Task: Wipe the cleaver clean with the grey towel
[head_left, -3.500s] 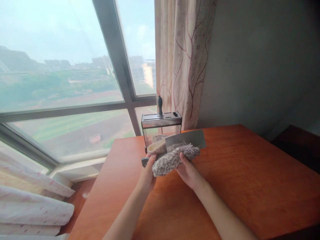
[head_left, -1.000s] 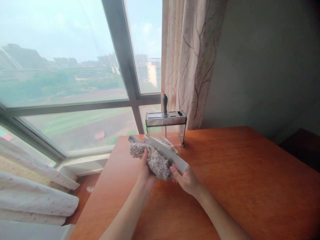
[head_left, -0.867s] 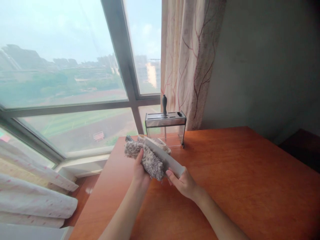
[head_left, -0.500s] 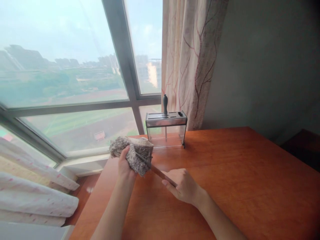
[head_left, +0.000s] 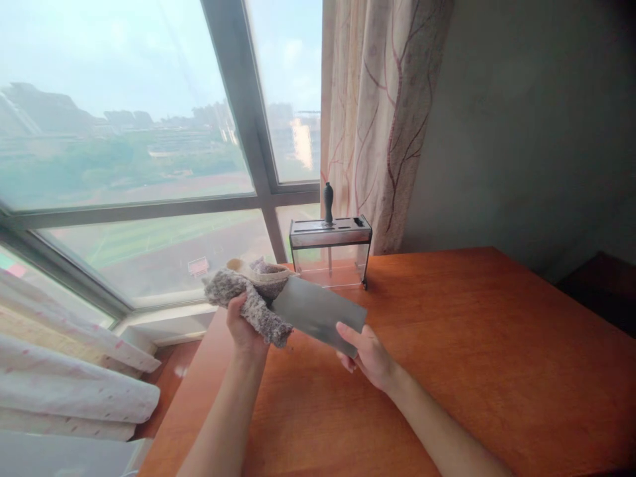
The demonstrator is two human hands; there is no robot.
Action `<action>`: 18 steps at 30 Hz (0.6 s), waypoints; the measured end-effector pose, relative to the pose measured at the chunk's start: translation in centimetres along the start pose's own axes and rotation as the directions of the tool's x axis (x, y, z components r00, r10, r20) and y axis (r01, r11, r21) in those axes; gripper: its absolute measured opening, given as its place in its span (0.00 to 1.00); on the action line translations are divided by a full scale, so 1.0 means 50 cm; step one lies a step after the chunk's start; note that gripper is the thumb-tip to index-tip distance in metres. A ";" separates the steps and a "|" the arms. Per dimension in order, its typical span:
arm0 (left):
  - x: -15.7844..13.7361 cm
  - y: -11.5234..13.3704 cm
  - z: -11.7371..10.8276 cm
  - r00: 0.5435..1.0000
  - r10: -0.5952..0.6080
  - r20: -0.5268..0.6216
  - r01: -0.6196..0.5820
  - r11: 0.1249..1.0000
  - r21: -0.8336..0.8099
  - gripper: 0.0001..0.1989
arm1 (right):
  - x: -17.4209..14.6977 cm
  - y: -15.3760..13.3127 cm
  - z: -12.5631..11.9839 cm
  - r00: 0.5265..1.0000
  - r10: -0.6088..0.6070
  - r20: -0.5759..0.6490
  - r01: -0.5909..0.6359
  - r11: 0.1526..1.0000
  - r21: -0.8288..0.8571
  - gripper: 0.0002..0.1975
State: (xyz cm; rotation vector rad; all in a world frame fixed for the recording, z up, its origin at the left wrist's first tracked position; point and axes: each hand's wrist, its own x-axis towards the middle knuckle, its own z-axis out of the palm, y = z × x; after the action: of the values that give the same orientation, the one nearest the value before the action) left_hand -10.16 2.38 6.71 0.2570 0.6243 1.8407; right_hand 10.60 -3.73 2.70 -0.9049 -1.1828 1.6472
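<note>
My left hand (head_left: 247,329) is closed round a shaggy grey cloth (head_left: 248,305), thumb on top, just above the table's left part. From the bunched cloth a broad rectangular steel blade, like a cleaver's (head_left: 320,313), sticks out to the right with its flat face showing. Its handle end is hidden in the cloth. My right hand (head_left: 370,354) pinches the blade's far right end, the thumb on the upper face and the fingers underneath. Behind the blade stands a knife block (head_left: 330,233) with a slotted metal top and see-through sides. A dark-handled rod (head_left: 328,202) stands upright in it.
The reddish-brown wooden table (head_left: 462,351) spreads out below and to the right. Window panes (head_left: 124,159) with grey frames lie beyond its far left edge. A patterned curtain (head_left: 382,119) hangs behind the block, and pale curtain folds (head_left: 74,384) hang at lower left.
The blade has turned from nearly edge-on to showing its flat face. My right hand has rotated, its thumb now on top. The cloth has shifted slightly left and lies more spread open.
</note>
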 end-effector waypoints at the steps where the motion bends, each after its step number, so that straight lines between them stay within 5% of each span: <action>1: 0.001 0.000 0.002 1.000 -0.005 -0.015 0.005 1.000 0.005 0.12 | -0.001 -0.002 0.001 0.999 -0.014 0.035 0.016 0.999 -0.046 0.25; 4: 0.007 -0.001 0.003 0.997 -0.040 -0.064 0.042 0.999 0.020 0.11 | -0.009 -0.006 0.004 0.985 -0.107 0.134 0.139 0.957 -0.256 0.25; 6: 0.010 -0.003 0.001 0.997 -0.044 -0.065 0.045 0.999 0.022 0.11 | -0.012 -0.005 0.002 0.962 -0.223 0.159 0.271 0.853 -0.446 0.20; 9: 0.010 -0.011 -0.003 0.999 -0.032 -0.033 0.033 0.999 0.036 0.10 | -0.010 0.000 -0.007 0.880 -0.387 0.274 0.456 0.535 -0.711 0.17; 12: 0.008 -0.020 -0.004 0.998 -0.046 -0.036 0.049 0.996 0.079 0.09 | -0.006 0.001 -0.014 0.810 -0.427 0.403 0.545 0.292 -0.786 0.17; 15: 0.010 -0.027 -0.007 0.996 -0.047 -0.075 0.055 0.993 0.107 0.07 | -0.004 0.002 -0.016 0.793 -0.437 0.425 0.552 0.217 -0.805 0.18; 18: 0.014 -0.029 -0.011 0.995 -0.037 -0.092 0.047 0.993 0.112 0.06 | -0.005 0.010 -0.016 0.798 -0.465 0.382 0.539 0.269 -0.798 0.19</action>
State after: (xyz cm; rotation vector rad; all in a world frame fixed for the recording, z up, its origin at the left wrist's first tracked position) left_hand -9.51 3.24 5.42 0.2358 0.7924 1.7860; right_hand 11.30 -3.77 2.02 -0.8911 -2.2021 0.4016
